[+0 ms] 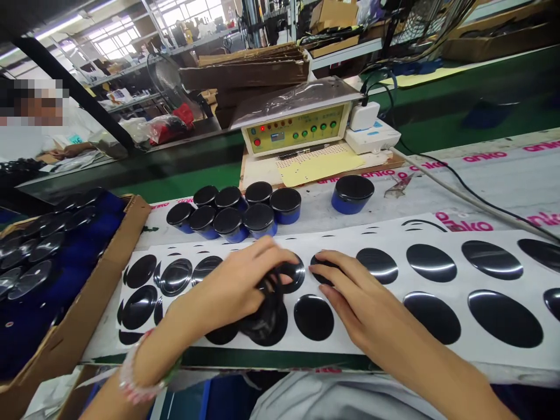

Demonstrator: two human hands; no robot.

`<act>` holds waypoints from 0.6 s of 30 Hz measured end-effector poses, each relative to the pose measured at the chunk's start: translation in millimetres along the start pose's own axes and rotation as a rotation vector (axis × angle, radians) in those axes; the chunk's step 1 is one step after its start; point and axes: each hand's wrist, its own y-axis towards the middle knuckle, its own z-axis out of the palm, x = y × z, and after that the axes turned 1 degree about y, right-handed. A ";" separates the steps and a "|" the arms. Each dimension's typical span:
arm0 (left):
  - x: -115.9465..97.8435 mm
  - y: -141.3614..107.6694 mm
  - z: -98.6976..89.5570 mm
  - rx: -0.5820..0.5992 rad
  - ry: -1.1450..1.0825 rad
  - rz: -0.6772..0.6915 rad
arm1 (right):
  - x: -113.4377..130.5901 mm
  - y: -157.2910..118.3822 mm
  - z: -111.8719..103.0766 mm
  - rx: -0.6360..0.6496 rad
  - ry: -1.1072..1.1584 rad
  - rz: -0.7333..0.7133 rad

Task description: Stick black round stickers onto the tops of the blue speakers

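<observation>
A white sheet point(345, 318) with rows of glossy black round stickers lies across the bench. My left hand point(245, 277) is closed around a dark, motion-blurred object point(261, 318), held over the sheet; its kind I cannot make out. My right hand point(350, 286) reaches in from the right with fingers stretched, their tips on a black round sticker point(322, 262) in the back row. A whole sticker point(314, 317) shows between the two hands. Behind the sheet stand several short blue cylinders with black tops point(230, 224), and one blue cylinder point(352, 194) sits apart to the right.
At the left is a cardboard box point(100, 265) packed with more blue cylinders. A control unit point(297, 125) with buttons and a red light stands at the back, beside a white plug point(364, 116). Cables point(472, 195) cross the bench at right. Another person point(32, 134) is at far left.
</observation>
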 end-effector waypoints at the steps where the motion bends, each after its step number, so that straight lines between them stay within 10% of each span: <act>1: 1.2 11.9 2.5 0.117 0.075 -0.007 | -0.5 0.8 2.5 0.005 -0.020 -0.001; 11: 12.0 79.0 -1.3 0.549 0.122 0.030 | -10.8 -3.4 -1.8 0.009 -0.036 0.016; 18: 7.2 48.6 -18.2 0.420 0.082 0.032 | -11.8 -5.3 -0.2 -0.003 -0.036 0.014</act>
